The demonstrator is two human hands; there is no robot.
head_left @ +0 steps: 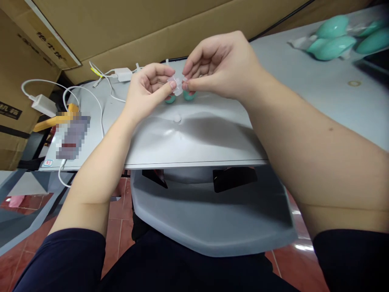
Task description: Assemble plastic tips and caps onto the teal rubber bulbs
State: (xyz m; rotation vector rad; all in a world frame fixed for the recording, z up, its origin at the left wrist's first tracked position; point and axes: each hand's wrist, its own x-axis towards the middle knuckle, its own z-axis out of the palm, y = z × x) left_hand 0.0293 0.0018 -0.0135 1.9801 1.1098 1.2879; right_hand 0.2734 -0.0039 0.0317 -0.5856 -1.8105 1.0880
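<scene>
Over the back part of the white tabletop (209,134), my two hands meet at a small translucent plastic piece (178,86). My left hand (148,86) pinches its left side between thumb and fingers. From the right, the thumb and index finger of my right hand (220,67) close on its other edge. Two teal rounded things, one on the left (170,99) and one on the right (189,96), show just below the piece, partly hidden by my fingers. A small whitish disc (177,118) lies on the tabletop in front of my hands.
Several teal egg-shaped pieces (334,42) in clear wrapping lie at the back right, near a thin ring (354,83). On the left are a blurred-out phone (73,138), white chargers (45,104) with cables, and a yellow bar (57,121). Cardboard (121,32) stands behind.
</scene>
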